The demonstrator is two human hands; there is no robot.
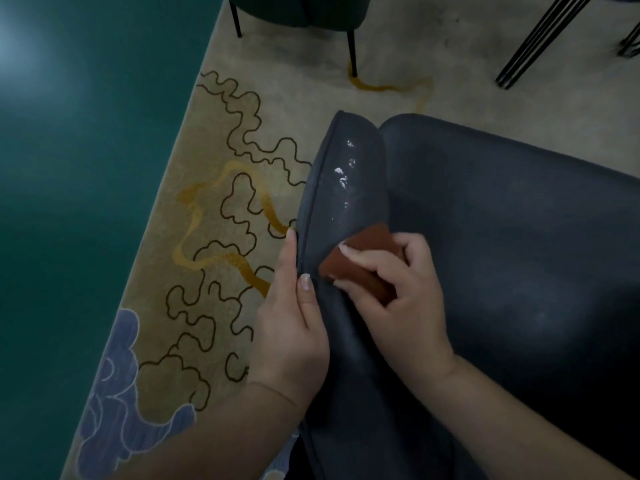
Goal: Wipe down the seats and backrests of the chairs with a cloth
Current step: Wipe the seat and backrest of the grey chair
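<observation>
Fingers of the left hand (289, 327) hold the outer edge of the backrest (341, 209), thumb on the inner face, the others behind the rim; they steady it. Right of them, the right hand (398, 289) grips a folded brown cloth (360, 252) and presses it on the inner face of the backrest, just below some white wet marks (343, 178). To do this well, I think she should push the cloth up through those marks in long strokes, keeping the left hand firm; then pass on to the seat (519, 254) at right. Counted: two hands, one cloth, one dark chair close by; a second chair (294, 12) stands far off on the carpet (214, 188); black legs (533, 39) are at top right.
</observation>
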